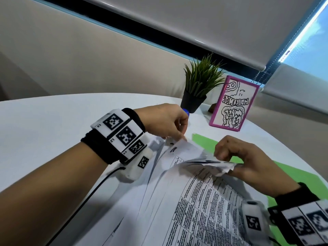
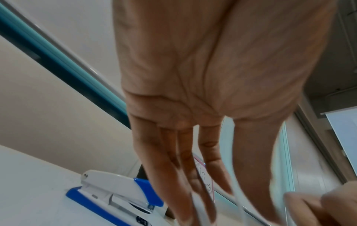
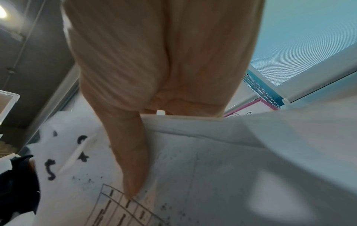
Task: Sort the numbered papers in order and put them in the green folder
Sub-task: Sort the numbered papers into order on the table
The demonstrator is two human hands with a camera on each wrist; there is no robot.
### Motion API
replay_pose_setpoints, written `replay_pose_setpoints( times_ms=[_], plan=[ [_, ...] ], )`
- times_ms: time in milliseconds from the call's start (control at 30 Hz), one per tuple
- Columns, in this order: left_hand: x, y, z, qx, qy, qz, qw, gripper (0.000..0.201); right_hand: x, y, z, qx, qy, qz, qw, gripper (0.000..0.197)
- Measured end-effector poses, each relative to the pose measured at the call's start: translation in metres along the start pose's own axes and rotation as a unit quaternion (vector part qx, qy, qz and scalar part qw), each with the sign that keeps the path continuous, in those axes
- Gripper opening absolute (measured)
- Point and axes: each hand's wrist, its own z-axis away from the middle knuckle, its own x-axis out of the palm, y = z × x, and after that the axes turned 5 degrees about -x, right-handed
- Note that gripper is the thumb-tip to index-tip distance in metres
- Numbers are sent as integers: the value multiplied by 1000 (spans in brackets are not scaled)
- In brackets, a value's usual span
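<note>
White table (image 1: 44,125) fills the view, with a window blind (image 1: 195,23) seen behind it. Printed papers (image 1: 186,201) are spread on the table, partly over the green folder (image 1: 205,144), which lies flat under them. One sheet's far corner is pinched by the left hand (image 1: 166,123). Another sheet's edge is lifted and gripped by the right hand (image 1: 248,162), with the thumb on top. A pink frame (image 1: 234,103) and a potted plant (image 1: 198,84) are set at the far edge. A blue stapler (image 2: 115,197) is seen beside the left hand.
</note>
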Motion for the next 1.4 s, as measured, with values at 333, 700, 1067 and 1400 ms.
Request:
replay_pose_setpoints(
  times_ms=[333,700,1067,1400],
  plan=[
    [-2,11,10,-1,-69,-112,991,40,-1,-4,7,20,4,7,1000,41],
    [-22,4,11,-44,-4,18,999,31,-5,2,16,52,31,-86,994,41],
    [-32,-57,34,-206,-42,-89,974,26,-10,3,3,47,-22,-59,997,37],
    [-23,-39,27,-162,9,-118,980,21,-6,-4,4,41,-36,-71,996,27]
  ],
)
